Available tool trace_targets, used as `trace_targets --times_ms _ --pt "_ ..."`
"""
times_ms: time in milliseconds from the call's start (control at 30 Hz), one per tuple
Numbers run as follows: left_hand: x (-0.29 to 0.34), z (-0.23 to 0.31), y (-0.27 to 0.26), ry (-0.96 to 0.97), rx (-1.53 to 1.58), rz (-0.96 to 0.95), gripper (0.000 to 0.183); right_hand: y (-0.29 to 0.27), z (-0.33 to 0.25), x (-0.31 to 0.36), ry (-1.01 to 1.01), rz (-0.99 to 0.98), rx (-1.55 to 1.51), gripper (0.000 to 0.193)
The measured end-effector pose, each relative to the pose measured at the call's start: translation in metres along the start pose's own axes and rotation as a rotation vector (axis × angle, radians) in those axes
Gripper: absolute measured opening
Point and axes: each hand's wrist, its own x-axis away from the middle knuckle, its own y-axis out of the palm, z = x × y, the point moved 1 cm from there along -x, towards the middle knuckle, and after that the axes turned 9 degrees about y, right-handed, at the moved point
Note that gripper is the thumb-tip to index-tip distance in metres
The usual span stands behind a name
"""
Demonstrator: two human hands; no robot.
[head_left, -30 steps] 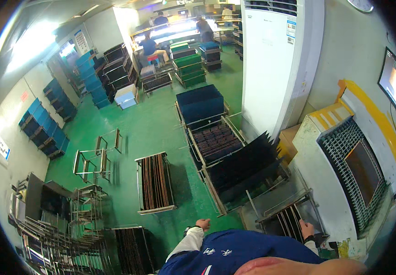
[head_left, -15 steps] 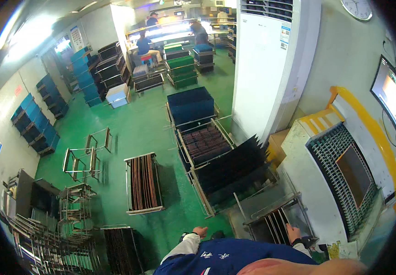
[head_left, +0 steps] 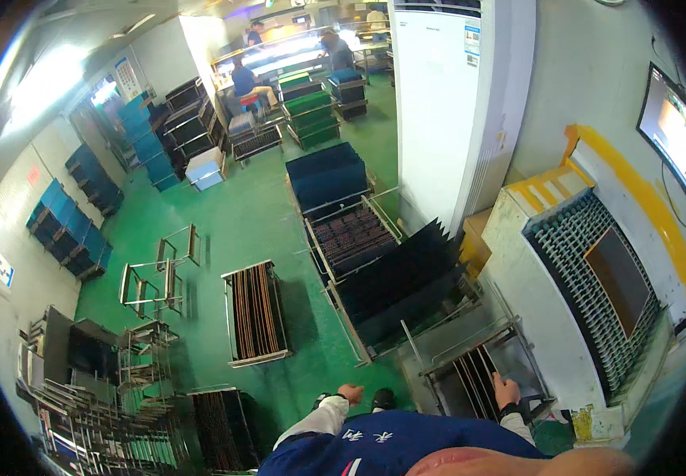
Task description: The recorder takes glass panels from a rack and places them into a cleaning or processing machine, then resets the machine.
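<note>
At the lower right, a metal rack (head_left: 525,337) holds several thin dark panels (head_left: 478,382) standing on edge with light rims. My right hand (head_left: 506,392) is at the rack's right side, its fingers bent against the rim of one panel; the fingertips are partly hidden. Away from the racks, in front of my body, my left hand (head_left: 351,393) is loosely curled with nothing visible in it. Right of the rack is a machine with a bed of rollers (head_left: 557,262), and a dark rectangular panel (head_left: 619,282) lies flat on it.
Racks of dark panels (head_left: 390,293) stand ahead of me, and a rack with copper-edged panels (head_left: 255,313) is on the green floor. Metal frames (head_left: 105,420) are piled at the lower left. A tall white cabinet (head_left: 438,119) stands ahead; people sit at a far bench.
My view has tilted down and turned slightly, so the surroundings sit higher in the picture. My right hand stays at the panel rack, and my left hand remains in front of my body.
</note>
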Motion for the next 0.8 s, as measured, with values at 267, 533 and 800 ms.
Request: trace_targets --times_ms 267,533,800 --pt "0.006 0.004 0.006 0.034 0.150 0.027 0.035 0.006 0.016 -0.007 -0.022 0.046 -0.075 0.056" --pt "0.000 0.007 0.014 0.057 0.447 -0.339 0.041 -0.016 0.011 -0.013 -0.022 -0.089 -0.043 0.056" --pt "-0.008 0.027 0.028 0.078 0.151 -0.037 0.039 -0.004 0.015 -0.018 -0.067 0.005 -0.172 0.057"
